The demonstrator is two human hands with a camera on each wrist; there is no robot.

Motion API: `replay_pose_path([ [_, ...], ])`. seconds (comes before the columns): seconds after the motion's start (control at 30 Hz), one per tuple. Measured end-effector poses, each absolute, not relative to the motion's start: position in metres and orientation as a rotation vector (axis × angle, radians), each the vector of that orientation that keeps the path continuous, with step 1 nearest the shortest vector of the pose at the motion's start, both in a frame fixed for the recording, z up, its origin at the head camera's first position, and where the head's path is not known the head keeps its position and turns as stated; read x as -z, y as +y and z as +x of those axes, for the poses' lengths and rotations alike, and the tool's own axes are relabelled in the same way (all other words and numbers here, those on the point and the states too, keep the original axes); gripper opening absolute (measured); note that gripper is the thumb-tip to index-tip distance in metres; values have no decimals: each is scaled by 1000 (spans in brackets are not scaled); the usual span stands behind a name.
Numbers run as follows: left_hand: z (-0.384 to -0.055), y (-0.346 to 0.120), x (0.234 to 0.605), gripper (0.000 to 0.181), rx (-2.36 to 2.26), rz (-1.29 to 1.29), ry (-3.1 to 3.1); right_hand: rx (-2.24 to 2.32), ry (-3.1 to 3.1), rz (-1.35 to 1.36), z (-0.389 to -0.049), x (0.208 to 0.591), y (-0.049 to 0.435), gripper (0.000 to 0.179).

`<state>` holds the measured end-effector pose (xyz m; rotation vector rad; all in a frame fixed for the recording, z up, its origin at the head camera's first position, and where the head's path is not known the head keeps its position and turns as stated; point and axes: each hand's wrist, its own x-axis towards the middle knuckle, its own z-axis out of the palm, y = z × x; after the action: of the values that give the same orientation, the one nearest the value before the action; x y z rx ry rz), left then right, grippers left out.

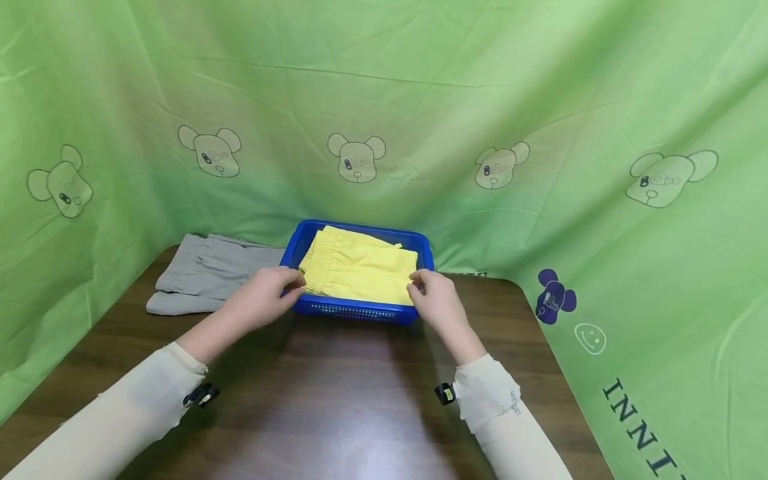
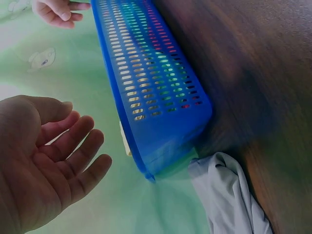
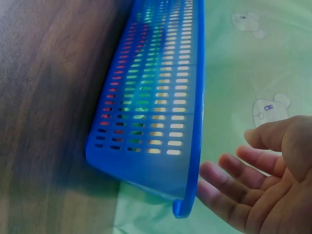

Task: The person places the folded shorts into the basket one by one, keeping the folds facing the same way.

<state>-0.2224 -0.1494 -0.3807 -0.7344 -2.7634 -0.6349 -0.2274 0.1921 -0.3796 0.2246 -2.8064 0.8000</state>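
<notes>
A blue plastic basket [image 1: 354,312] with slotted sides stands at the back of the table. Inside it, on top, lies a folded yellow garment [image 1: 369,267] with a gathered elastic waistband at its left. My left hand [image 1: 270,293] is over the basket's front left corner, beside the waistband; in the left wrist view its loosely bent fingers [image 2: 80,156] hold nothing. At the right end of the basket is my right hand [image 1: 442,303], near the garment's right edge. In the right wrist view its fingers [image 3: 229,190] are spread and relaxed, fingertips right at the rim.
Grey folded pants [image 1: 210,270] lie left of the basket, partly behind my left forearm. Red and green colours show through the basket's slots. A green curtain [image 1: 408,80] with printed bear heads surrounds the brown wooden table [image 1: 336,400].
</notes>
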Motion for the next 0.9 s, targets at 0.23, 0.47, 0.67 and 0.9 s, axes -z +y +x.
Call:
replay_pose_path([
  [0.23,-211,-162,383,13,640,-724,-2776,-821,-2761,272,-216,376,187,24],
  [0.47,-204,-179,390,12,666,-669,-2821,-822,-2743,350,-204,379,180,22],
  [0.67,-201,-196,396,12,648,-635,-2842,-827,-2760,388,-196,382,174,21],
  [0.9,-198,-213,400,18,572,-640,-2826,-845,-2784,479,-191,383,165,13],
])
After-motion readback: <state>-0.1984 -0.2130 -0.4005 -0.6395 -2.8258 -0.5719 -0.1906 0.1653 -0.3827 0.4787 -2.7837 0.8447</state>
